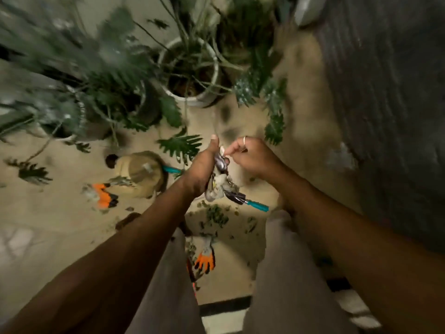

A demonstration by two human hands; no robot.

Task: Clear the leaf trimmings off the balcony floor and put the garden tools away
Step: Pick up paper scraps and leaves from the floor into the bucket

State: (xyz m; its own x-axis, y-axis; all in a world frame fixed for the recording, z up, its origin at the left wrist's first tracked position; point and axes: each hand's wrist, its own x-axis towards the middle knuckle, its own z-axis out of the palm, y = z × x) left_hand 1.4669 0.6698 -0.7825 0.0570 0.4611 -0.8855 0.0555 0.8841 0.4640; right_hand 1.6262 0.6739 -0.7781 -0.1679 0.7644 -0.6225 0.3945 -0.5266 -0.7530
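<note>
My left hand [199, 172] grips a grey, crumpled bundle [220, 186] that looks like a glove with dark fingertips. My right hand [255, 160] pinches the top of that bundle with thumb and forefinger. A teal tool handle [258, 205] shows just below the bundle; blur hides whether it is held or lying on the floor. Small leaf trimmings [216, 215] lie scattered on the beige floor under my hands. One orange-and-grey glove [104, 196] lies at the left, another orange glove [204, 260] between my legs. A large cut leaf [180, 147] lies beyond my left hand.
A tan bag or pot [142, 174] lies on the floor at the left with a second teal handle [172, 169] beside it. A white plant pot [190, 71] and leafy plants [72, 92] crowd the back and left. A dark wall [385, 104] runs along the right.
</note>
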